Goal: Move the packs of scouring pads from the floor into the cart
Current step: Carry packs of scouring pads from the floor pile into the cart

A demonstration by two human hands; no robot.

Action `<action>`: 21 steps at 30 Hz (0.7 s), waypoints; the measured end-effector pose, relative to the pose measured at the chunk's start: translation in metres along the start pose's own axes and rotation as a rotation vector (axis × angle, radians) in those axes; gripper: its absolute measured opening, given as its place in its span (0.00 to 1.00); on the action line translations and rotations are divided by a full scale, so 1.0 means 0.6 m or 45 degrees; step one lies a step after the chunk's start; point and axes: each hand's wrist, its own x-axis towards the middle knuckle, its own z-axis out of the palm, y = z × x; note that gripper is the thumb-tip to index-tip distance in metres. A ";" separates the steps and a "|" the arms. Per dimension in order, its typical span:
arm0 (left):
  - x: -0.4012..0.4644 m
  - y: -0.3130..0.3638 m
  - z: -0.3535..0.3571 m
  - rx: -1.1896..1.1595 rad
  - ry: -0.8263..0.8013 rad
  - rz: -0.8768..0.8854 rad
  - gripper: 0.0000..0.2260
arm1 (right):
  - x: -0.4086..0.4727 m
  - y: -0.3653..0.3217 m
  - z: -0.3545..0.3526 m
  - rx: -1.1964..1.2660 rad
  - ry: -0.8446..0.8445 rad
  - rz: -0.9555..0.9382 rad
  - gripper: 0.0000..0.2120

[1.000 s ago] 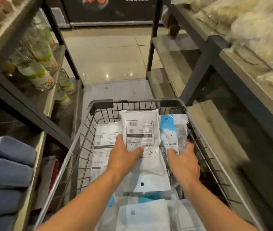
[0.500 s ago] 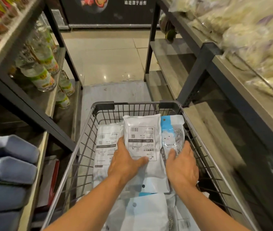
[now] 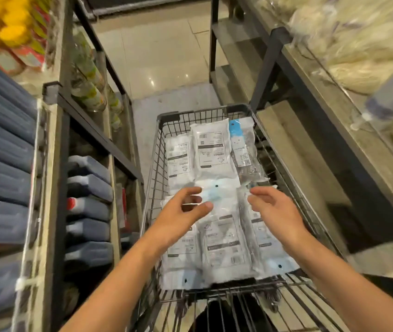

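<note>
Hovering over the wire cart [image 3: 159, 149] in a shop aisle: left hand [image 3: 181, 212] and right hand [image 3: 277, 212], both with fingers loosely spread and gripping nothing, just above the load. Lying flat inside the basket, from far rim to near rim: white packs of scouring pads [image 3: 211, 152], packed side by side in two rows and overlapping where the rows meet. Running lengthwise along the cart: each pack's long axis, hang-hole ends of the far row pointing toward the near rim. Leaning at the far right corner, slightly slanted: a clear blue-topped pack [image 3: 241, 149] showing dark metal scourers. Likely handling as light, soft and crinkly, the film a little slippery; pinching a short edge or palming a flat face probably serving best. Showing no packs within view: the floor [image 3: 157, 58].
</note>
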 end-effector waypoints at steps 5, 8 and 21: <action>-0.176 -0.038 -0.003 -0.084 0.120 -0.040 0.08 | -0.157 0.009 -0.039 0.166 -0.179 -0.020 0.07; -0.265 -0.050 0.001 -0.039 0.207 -0.028 0.08 | -0.227 0.012 -0.057 0.187 -0.248 -0.031 0.09; -0.528 -0.066 0.125 -0.097 0.643 0.138 0.08 | -0.378 0.058 -0.137 0.141 -0.573 -0.191 0.04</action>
